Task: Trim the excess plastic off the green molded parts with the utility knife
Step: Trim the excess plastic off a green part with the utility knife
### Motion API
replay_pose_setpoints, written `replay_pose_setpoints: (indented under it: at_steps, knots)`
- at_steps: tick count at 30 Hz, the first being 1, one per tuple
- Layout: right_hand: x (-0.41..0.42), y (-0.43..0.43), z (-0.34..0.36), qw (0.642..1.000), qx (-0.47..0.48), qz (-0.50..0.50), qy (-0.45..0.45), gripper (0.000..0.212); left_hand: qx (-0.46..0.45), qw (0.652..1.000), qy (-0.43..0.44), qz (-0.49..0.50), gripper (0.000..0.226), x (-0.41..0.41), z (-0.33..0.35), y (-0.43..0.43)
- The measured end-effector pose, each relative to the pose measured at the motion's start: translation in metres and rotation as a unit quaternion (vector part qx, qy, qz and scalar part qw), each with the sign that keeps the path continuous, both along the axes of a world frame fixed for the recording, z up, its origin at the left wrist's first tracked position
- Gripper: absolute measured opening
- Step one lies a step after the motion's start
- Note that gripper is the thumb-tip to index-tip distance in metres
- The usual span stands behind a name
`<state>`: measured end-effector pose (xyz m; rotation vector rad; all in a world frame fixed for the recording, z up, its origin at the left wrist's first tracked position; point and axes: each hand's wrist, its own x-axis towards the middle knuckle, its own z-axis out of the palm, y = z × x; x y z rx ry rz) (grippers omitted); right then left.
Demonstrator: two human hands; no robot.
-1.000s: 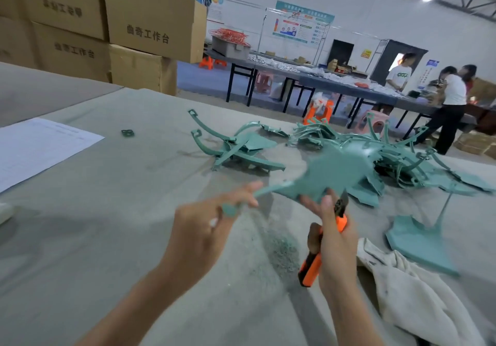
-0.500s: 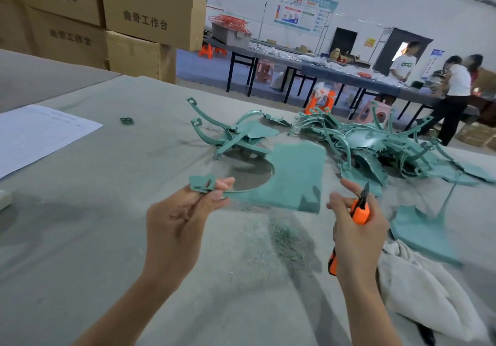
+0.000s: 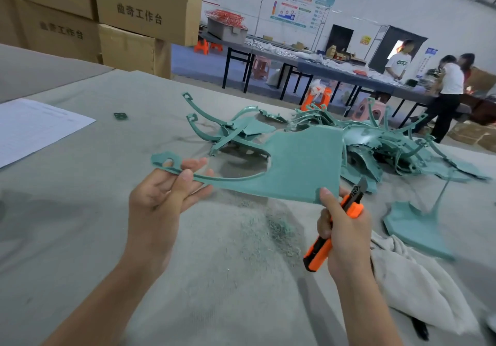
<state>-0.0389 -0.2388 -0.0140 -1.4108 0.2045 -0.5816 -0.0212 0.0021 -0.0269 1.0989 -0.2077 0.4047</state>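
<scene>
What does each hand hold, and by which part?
The left hand pinches the green part by its thin arm near the eyelet. The right hand grips the knife by its orange handle.

One green part (image 3: 303,166) is up in the air in the middle of the frame. It is flat and wide on the right. On the left it has a long, thin, curved arm that ends in a small loop. The left hand (image 3: 163,192) pinches the thin arm near the loop.

The utility knife (image 3: 318,253) is orange and black. Its short blade is out and points up, just beside the part's lower right corner. The right hand (image 3: 346,235) grips it.

A pile of green parts (image 3: 375,144) lies on the tabletop (image 3: 80,238) behind, centre right. Another flat part (image 3: 413,227) lies alone at the right.
</scene>
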Motion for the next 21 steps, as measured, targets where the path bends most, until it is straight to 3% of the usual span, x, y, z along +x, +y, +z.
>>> replay_pose_setpoints:
  at_steps: [3, 5, 8, 13, 16, 18, 21]
  knots:
    - [-0.003, 0.009, 0.000, 0.992, -0.034, -0.072, -0.102, 0.036, 0.035, 0.990, 0.131, -0.033, 0.039, 0.002, -0.002, 0.000]
    - [-0.006, 0.015, 0.001, 0.972, -0.104, -0.108, -0.182, 0.031, 0.075, 0.968, 0.214, -0.105, 0.061, 0.001, -0.002, 0.003]
    - [-0.009, 0.022, -0.003, 0.926, -0.232, -0.092, -0.284, 0.033, 0.056, 0.945, 0.233, -0.222, 0.075, -0.002, 0.006, 0.003]
    - [-0.008, 0.028, -0.017, 0.848, -0.408, -0.011, -0.339, 0.019, -0.065, 0.920, 0.226, -0.313, 0.073, -0.009, 0.015, 0.001]
    - [-0.007, 0.034, -0.020, 0.816, -0.459, 0.029, -0.350, 0.016, -0.076, 0.922, 0.213, -0.315, 0.045, -0.012, 0.014, 0.005]
    - [-0.008, 0.036, -0.019, 0.829, -0.450, 0.071, -0.325, 0.017, -0.037, 0.936, 0.205, -0.282, 0.030, -0.010, 0.012, 0.008]
    - [-0.011, 0.037, -0.016, 0.881, -0.378, 0.130, -0.252, 0.026, -0.007, 0.950, 0.211, -0.231, 0.030, -0.003, 0.006, 0.011]
